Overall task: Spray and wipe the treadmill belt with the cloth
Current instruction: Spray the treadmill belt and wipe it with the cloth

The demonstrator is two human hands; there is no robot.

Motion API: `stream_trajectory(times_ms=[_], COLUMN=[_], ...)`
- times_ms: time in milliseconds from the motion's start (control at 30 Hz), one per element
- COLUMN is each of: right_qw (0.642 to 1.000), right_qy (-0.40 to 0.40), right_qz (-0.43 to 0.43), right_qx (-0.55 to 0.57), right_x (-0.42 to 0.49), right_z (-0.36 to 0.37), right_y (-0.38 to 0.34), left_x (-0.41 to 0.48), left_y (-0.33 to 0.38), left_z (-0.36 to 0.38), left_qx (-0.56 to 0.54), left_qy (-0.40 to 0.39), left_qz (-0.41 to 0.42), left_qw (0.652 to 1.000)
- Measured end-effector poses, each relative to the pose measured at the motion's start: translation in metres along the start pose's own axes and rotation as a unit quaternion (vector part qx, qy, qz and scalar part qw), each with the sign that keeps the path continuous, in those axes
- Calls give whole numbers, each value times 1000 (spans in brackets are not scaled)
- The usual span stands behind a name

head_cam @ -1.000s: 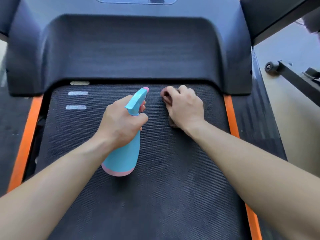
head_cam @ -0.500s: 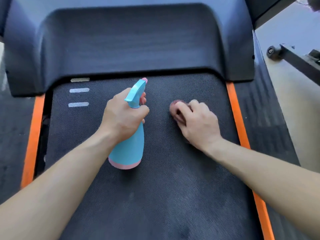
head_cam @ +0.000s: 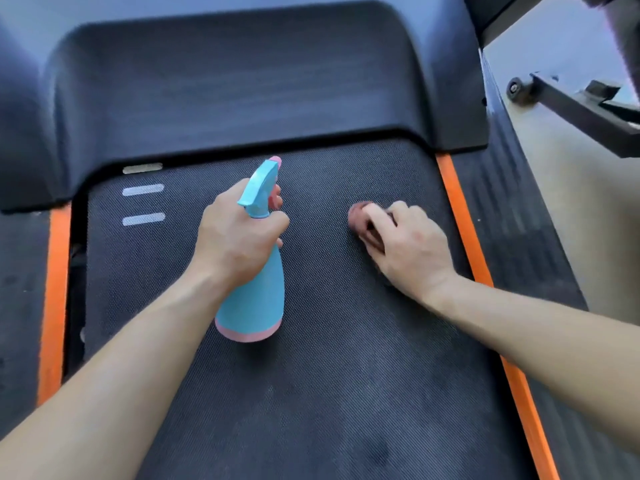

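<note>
- We see the left hand (head_cam: 239, 237) wrapped round the neck of the spray bottle (head_cam: 254, 299), its fingers curled tight about it and one fingertip lying in front of the trigger
- The bottle is pale blue with a pink base band and a pink nozzle tip; it is tilted, with the nozzle toward the far end of the treadmill belt (head_cam: 329, 375); we cannot tell whether its base touches the belt
- The right hand (head_cam: 412, 251) lies knuckles-up on the belt, its fingers bent over a bunched reddish-brown cloth (head_cam: 358, 216) and pressing it down; only a small part of the cloth shows past the fingertips
- The cloth sits on the right half of the belt, near the orange side strip (head_cam: 460, 209) and well apart from the bottle
- The belt is dark and finely textured; we note three short white marks (head_cam: 143, 204) near its far left corner
- A dark motor cover (head_cam: 259, 81) spans the far end of the belt
- On the pale floor (head_cam: 571, 202) to the right stands a dark frame with a small wheel (head_cam: 571, 105)
</note>
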State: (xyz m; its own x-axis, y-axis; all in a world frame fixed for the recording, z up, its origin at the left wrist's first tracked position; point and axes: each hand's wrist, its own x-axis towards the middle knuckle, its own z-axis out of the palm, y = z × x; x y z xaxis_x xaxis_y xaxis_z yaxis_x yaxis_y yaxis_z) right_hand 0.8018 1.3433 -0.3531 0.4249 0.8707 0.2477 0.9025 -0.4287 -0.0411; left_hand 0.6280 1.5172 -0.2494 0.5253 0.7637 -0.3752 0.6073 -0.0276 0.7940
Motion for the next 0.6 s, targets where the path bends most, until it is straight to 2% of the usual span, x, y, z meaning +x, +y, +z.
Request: stream_trajectory(times_ms=[67, 133, 267, 367, 467, 600], right_qw=[997, 995, 991, 981, 978, 986], right_qy=[-13, -30, 4, -44, -35, -37], right_qz=[-78, -91, 71, 150, 153, 93], right_qx=[14, -10, -109, -115, -135, -137], right_x=[-39, -34, 39, 51, -7, -67], right_z=[-9, -7, 2, -8, -21, -31], right_y=[-2, 10, 32, 41, 30, 34], left_x=[-1, -1, -2, -2, -3, 0], left_y=[-2, -4, -3, 2, 5, 5], left_z=[-2, -2, 3, 9, 10, 10], left_qx=[-9, -7, 8, 48, 81, 90], left_qy=[2, -1, -14, -28, -42, -51], left_qz=[2, 2, -5, -7, 8, 3], left_qw=[1000, 1000, 1000, 998, 996, 995])
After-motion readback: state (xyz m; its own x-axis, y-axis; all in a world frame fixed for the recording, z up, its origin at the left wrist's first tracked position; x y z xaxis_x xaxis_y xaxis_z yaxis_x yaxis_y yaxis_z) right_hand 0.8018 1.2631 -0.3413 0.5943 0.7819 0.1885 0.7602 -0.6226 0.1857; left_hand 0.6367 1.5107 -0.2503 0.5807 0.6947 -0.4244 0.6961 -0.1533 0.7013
